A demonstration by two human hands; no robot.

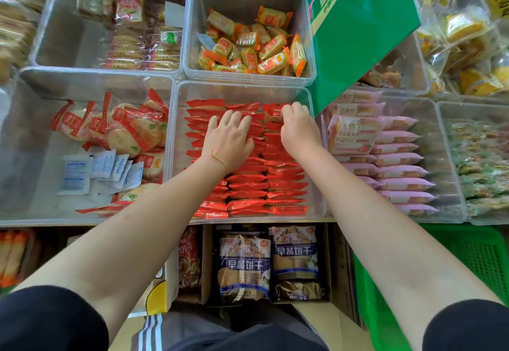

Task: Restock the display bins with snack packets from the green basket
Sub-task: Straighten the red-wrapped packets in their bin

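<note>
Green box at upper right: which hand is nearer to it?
Right. The right hand sits at the red-packet bin's far right corner, just beside the green box. The left hand lies flat on the packets mid-bin, farther left.

Green box overhangs packed red-packet bin.

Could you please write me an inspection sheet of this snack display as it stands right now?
Surface: clear display bins set side by side on a shelf.
Job's things: red packets fill the middle bin in neat rows; green basket stands low at the right, contents not visible.
Clutter: white sachets lie loose among round crackers in the left bin; a green carton leans over the right bins.
Grippers: left hand rests flat on the red packets; right hand has its fingers curled into the far rows.
Cables: nothing seen.
Surroundings: boxed biscuit bags below the shelf.
</note>
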